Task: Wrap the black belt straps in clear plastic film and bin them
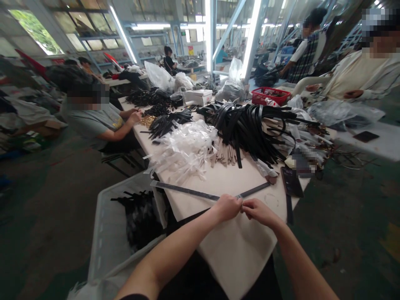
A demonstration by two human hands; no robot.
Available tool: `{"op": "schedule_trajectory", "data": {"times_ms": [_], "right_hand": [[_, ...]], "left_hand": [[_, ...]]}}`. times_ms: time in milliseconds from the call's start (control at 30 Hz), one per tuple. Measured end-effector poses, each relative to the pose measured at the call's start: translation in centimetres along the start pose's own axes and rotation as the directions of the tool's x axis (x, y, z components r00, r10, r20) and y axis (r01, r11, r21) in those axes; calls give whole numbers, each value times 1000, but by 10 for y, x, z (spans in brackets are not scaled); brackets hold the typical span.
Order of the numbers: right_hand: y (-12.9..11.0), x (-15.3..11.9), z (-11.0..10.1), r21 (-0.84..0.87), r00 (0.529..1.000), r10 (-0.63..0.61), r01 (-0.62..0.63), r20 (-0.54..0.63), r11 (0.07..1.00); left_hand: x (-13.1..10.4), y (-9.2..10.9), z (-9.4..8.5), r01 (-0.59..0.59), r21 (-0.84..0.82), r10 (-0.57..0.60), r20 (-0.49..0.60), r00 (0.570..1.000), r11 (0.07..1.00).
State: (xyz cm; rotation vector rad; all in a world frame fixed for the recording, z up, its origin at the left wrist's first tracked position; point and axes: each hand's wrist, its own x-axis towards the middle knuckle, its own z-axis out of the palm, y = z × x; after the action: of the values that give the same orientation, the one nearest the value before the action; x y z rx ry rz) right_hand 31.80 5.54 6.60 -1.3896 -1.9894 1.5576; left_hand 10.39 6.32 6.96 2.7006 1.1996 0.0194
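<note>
A dark strap [187, 191] runs out from my hands to both sides over the table, bent at the middle where I hold it. Its left end looks covered in clear plastic. My left hand [229, 207] is closed around the strap near the bend. Close against it, my right hand [256, 211] pinches with bent fingers at the same spot; the small part between the fingertips is hidden. Just beyond my hands lie a pile of translucent white plastic sleeves [187, 146] and a large heap of black straps [246, 125].
Left of the pale table [237, 258] stands a white bin [98, 233] with black strips [140, 221] inside. A phone [292, 182] lies by the right edge. Farther back are a red basket [271, 96] and a white box [198, 97]. Co-workers sit at left and stand at right.
</note>
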Motion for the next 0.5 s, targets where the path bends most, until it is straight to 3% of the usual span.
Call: {"op": "schedule_trajectory", "data": {"times_ms": [133, 300, 400, 500], "right_hand": [[5, -7, -12, 4, 997, 70, -70, 14, 998], [2, 2, -9, -52, 999, 34, -35, -20, 998], [4, 0, -15, -93, 996, 78, -82, -51, 992], [5, -5, -21, -121, 989, 138, -144, -61, 982]], "left_hand": [[-5, -8, -4, 108, 14, -108, 22, 994, 994], [1, 2, -5, 58, -9, -59, -14, 998, 998], [2, -1, -9, 114, -8, -114, -66, 991, 993], [2, -8, -11, 153, -5, -153, -26, 988, 988]]}}
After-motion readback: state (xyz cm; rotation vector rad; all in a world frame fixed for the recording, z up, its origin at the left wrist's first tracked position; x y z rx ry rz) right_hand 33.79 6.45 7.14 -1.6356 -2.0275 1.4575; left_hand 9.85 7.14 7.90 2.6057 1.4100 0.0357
